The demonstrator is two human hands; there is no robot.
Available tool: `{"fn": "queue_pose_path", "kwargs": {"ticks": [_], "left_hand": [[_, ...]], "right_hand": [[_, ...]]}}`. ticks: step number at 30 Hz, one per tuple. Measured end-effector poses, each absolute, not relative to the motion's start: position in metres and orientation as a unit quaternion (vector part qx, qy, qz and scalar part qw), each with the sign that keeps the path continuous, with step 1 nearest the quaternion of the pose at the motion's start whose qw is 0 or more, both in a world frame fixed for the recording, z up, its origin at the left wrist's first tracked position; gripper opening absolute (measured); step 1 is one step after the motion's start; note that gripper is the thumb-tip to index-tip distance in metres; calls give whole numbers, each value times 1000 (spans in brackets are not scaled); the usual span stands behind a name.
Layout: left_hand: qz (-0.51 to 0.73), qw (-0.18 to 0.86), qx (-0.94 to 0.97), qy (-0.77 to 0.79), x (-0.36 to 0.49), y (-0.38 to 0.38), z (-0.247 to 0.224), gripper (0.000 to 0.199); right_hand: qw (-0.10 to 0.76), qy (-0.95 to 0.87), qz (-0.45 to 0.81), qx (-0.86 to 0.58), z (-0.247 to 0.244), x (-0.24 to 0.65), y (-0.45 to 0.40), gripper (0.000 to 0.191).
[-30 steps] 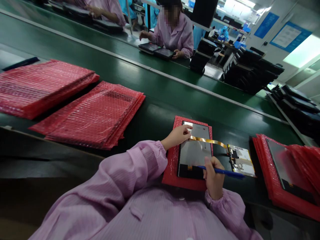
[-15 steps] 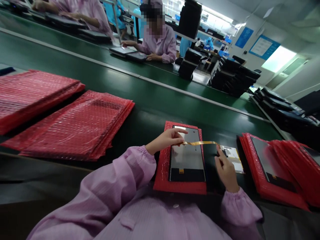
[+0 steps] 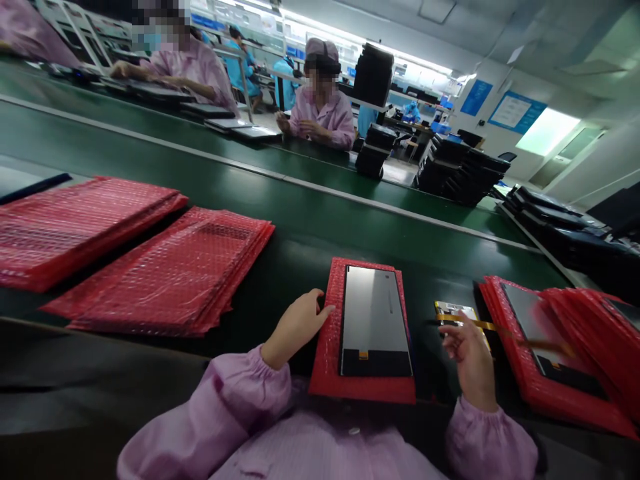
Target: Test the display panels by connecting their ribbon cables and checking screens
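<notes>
A flat display panel (image 3: pixel 376 313), grey with a black lower band and a small orange tab, lies on a red bubble-wrap bag (image 3: pixel 327 360) in front of me. At the bag's left edge my left hand (image 3: pixel 299 325) is open, thumb and fingers apart, with nothing in it. My right hand (image 3: pixel 471 360) is to the right of the panel, its fingers closed on a thin golden flex cable (image 3: pixel 493 326). The cable's right end is smeared by motion. Beneath the cable and partly behind the fingers lies a small flat part with yellow edges (image 3: pixel 445 308).
Stacked red bubble-wrap bags (image 3: pixel 175 280) lie on the left. More red bags (image 3: pixel 507 333) with panels are on the right. A pale rail (image 3: pixel 285 178) crosses the green bench, and co-workers (image 3: pixel 325 110) sit beyond it near black stacks (image 3: pixel 375 150).
The left hand has let go of the cable and moved left, off the panel. My right hand has carried the cable rightward, away from above the panel. The camera view has shifted slightly.
</notes>
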State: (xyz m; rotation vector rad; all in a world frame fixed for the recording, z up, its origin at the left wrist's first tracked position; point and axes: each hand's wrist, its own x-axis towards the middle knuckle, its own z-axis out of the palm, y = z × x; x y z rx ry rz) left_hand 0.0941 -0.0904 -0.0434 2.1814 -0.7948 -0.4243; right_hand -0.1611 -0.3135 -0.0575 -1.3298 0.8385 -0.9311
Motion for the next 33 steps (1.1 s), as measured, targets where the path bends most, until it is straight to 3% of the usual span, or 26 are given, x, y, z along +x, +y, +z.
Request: {"fn": "queue_pose_path", "kwargs": {"ticks": [2, 4, 8, 15, 20, 26, 28, 31, 33], "left_hand": [[-175, 370, 861, -301, 86, -87, -41, 31], [-208, 368, 859, -291, 81, -85, -40, 31], [-267, 379, 846, -263, 77, -84, -43, 30], [-261, 451, 812, -264, 74, -89, -48, 18], [-259, 551, 765, -208, 62, -95, -54, 17], [-370, 645, 647, -170, 55, -110, -57, 47], [-404, 656, 612, -177, 57, -116, -54, 55], [-439, 663, 586, -158, 59, -117, -41, 51], [-459, 658, 580, -141, 56, -111, -26, 46]], "right_hand": [[556, 346, -330, -680, -59, -155, -292, 46], [450, 303, -264, -797, -61, -149, -270, 37], [280, 238, -233, -900, -66, -139, -240, 30], [207, 211, -240, -925, -83, -137, -227, 31], [236, 204, -240, -919, -87, -141, -228, 32], [311, 213, -253, -891, -77, -143, -227, 30], [354, 202, -254, -877, -74, -144, -230, 28], [436, 236, -312, -811, -73, -148, -241, 24], [552, 286, -364, -694, -73, -151, -249, 33]]}}
